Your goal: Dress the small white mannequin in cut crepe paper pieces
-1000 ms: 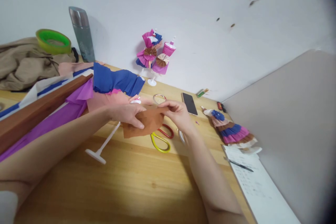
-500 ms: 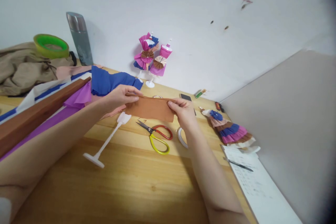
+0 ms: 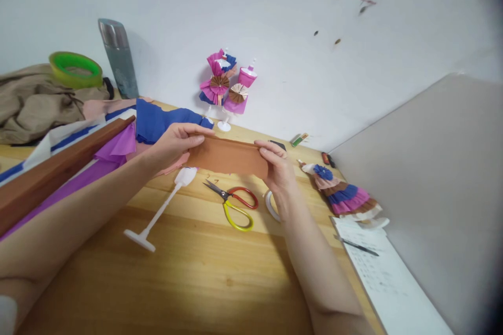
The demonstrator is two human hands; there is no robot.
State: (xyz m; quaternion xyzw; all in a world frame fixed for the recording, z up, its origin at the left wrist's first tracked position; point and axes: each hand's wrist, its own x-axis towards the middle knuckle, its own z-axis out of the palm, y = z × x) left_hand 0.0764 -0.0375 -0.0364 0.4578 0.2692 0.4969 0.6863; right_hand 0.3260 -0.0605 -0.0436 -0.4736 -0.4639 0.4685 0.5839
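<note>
A brown strip of crepe paper is stretched between my two hands above the table. My left hand pinches its upper left corner, and my right hand grips the upper right end. The strip's top edge looks folded over. Beneath it lie scissors with one red and one yellow handle, blades pointing left. A white roll of tape is partly hidden behind my right wrist. Near my left forearm, a white plastic doll stand lies on its side.
Rolled crepe paper in brown, blue and purple fills the left side. A flask and green tape roll stand behind. Small dress forms stand by the wall. At right are a ruffled paper dress and written sheets with a pen.
Both hands have risen slightly with the brown paper. My right hand has shifted a little right, and its fingers have moved along the paper's end, so more of the strip shows.
</note>
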